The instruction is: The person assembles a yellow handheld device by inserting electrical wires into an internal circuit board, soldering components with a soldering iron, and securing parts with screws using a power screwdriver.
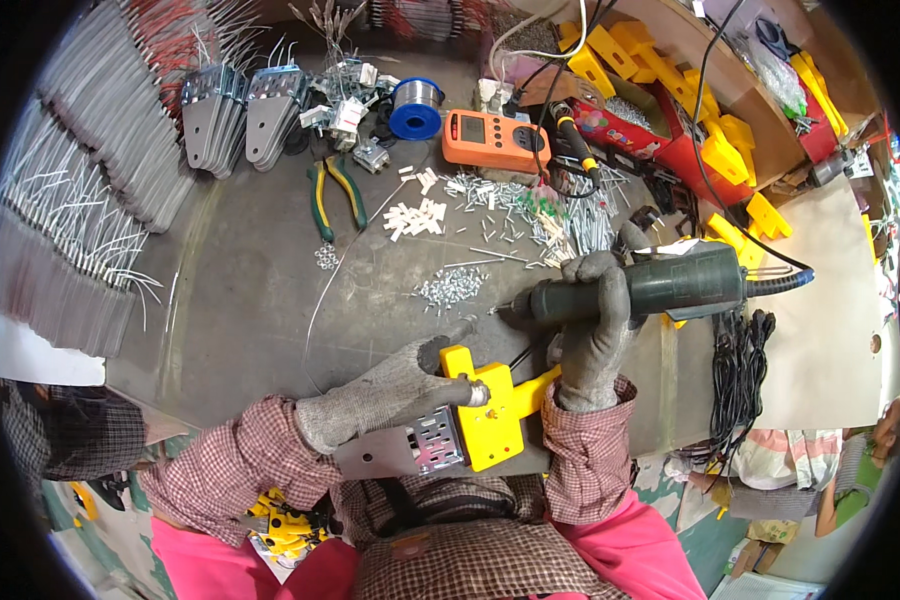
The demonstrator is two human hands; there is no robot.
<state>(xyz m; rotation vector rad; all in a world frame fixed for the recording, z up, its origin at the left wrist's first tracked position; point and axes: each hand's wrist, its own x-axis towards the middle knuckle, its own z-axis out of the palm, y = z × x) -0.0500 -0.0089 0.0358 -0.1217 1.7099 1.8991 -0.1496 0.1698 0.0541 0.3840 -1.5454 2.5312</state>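
My left hand (395,393), in a grey knit glove, grips a yellow plastic housing (492,430) near the table's front edge. A grey metal plate with a slotted, shiny end (435,440) joins the housing on its left, and a yellow handle part (538,393) sticks out to the right. Gloved as well, my right hand (600,330) is closed around a dark green electric screwdriver (685,282). The screwdriver lies level above the table, its tip pointing left and apart from the housing. Beyond my hands is a pile of small screws (452,288).
Green-handled pliers (337,197), white connectors (415,218), a blue solder spool (416,110) and an orange meter (500,140) sit farther back. Stacked grey plates with wires (100,130) fill the left. Black cables (738,370) hang at right; another person (865,470) is beyond.
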